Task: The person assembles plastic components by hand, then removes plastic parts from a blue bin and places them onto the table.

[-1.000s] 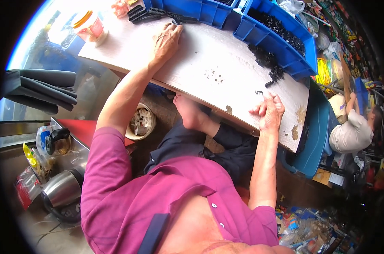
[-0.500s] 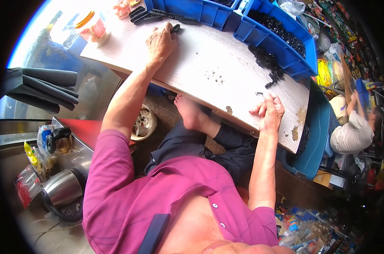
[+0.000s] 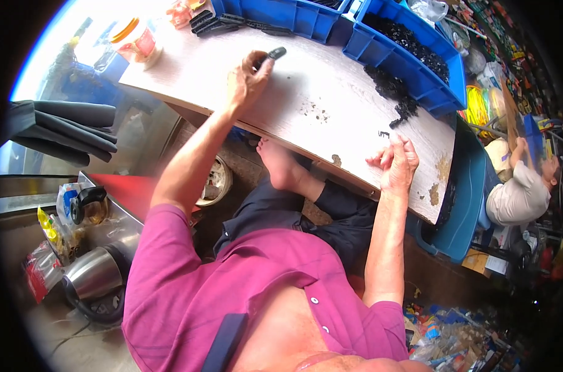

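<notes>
My left hand (image 3: pixel 249 82) is closed around a dark, elongated plastic piece (image 3: pixel 276 54), raised over the white tabletop (image 3: pixel 331 93). One rounded end sticks out past the thumb and fingers. Low over the right part of the table, my right hand (image 3: pixel 398 164) has its fingers curled in a pinch. A tiny black pronged piece (image 3: pixel 384 134) shows at its fingertips. Several similar long black pieces (image 3: pixel 216 23) lie in a group at the far left. A pile of small black parts (image 3: pixel 393 93) spreads on the table beyond my right hand.
Blue bins (image 3: pixel 433 96) line the far edge, one filled with small black parts. A jar with an orange rim (image 3: pixel 136 40) stands at the far left corner. A teal tub (image 3: pixel 458 211) sits right of the table. Another person (image 3: pixel 517 198) works farther right.
My left hand has come back from near the row of long black pieces, lifting the dark piece toward the middle. The right hand and its small piece have barely shifted.
</notes>
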A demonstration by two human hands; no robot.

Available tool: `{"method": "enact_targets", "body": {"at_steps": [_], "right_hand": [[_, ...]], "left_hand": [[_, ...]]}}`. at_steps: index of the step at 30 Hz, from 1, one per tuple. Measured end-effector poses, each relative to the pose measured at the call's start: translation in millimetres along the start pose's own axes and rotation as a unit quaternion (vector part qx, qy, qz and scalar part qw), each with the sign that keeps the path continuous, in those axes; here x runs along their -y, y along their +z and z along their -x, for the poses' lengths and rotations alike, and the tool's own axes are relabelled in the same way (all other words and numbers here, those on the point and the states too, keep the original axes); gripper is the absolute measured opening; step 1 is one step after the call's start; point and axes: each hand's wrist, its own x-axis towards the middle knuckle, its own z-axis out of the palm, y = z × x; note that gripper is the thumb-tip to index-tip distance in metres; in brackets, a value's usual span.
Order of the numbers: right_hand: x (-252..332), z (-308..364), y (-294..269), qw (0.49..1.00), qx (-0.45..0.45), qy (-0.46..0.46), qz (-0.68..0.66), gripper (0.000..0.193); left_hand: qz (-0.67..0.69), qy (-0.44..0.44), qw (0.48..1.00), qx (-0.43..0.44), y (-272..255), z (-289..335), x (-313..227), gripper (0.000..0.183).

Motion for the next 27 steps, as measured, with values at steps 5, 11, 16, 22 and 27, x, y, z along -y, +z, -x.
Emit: {"method": "enact_targets", "body": {"at_steps": [5, 11, 16, 22, 27], "right_hand": [[-1.8, -0.5, 11.5, 0.996, -0.011, -0.001, -0.090, 0.009], [2.7, 2.5, 29.9, 0.991, 0.056, -0.028, -0.115, 0.013], [-5.0, 4.1, 26.4, 0.994, 0.038, -0.012, -0.101, 0.010], [-6.8, 4.0, 21.9, 0.995, 0.032, 0.006, -0.092, 0.009], [-5.1, 4.0, 23.2, 0.995, 0.032, 0.020, -0.089, 0.009]], "left_hand": [[0.452, -0.157, 0.871, 0.112, 33.1, 64.1, -54.4, 0.032], [0.507, -0.246, 0.784, 0.260, 53.5, 105.8, -109.6, 0.035], [0.568, -0.226, 0.734, 0.296, 77.5, 111.6, -114.6, 0.032], [0.533, -0.238, 0.747, 0.319, 79.2, 109.2, -119.5, 0.032], [0.519, -0.284, 0.744, 0.310, 78.7, 104.3, -123.5, 0.032]]}}
